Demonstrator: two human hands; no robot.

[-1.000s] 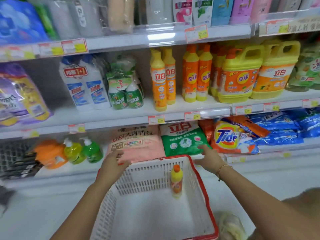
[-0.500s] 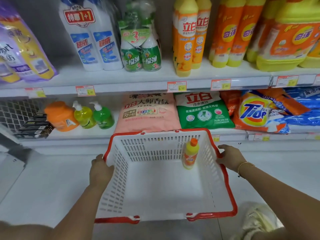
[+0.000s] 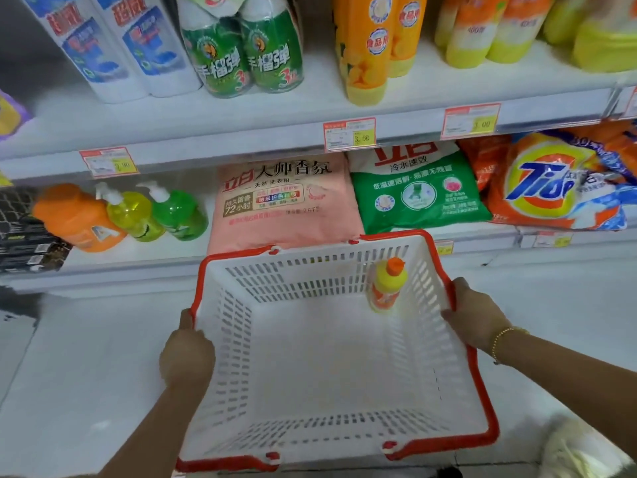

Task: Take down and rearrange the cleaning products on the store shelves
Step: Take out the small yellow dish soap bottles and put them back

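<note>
- Bottle: small and yellow, with an orange cap and an orange label. It stands upright in the far right corner of the basket, close to the right wall.
- Basket: white slotted walls with a red rim, held in front of the lower shelf. Nothing but the bottle is in it. You cannot tell from this view whether it rests on the floor.
- Left hand: you grip the basket's left rim, hand closed around it at about the middle of that side.
- Right hand: you grip the right rim, fingers curled over the edge, near the bottle's corner. A gold bracelet sits on the wrist.
- Lower shelf, left to right: black boxes, an orange jug, a yellow pump bottle, a green pump bottle, a pink bag, a green bag and a Tide bag. The three bags lie flat and side by side.
- Upper shelf, left to right: two white bottles with blue labels, two green bottles wrapped as one pack, then tall orange bottles with yellow bases.
- Price tags: red-edged, clipped along the upper shelf's front edge.
- Floor: pale tiles on both sides of the basket.
</note>
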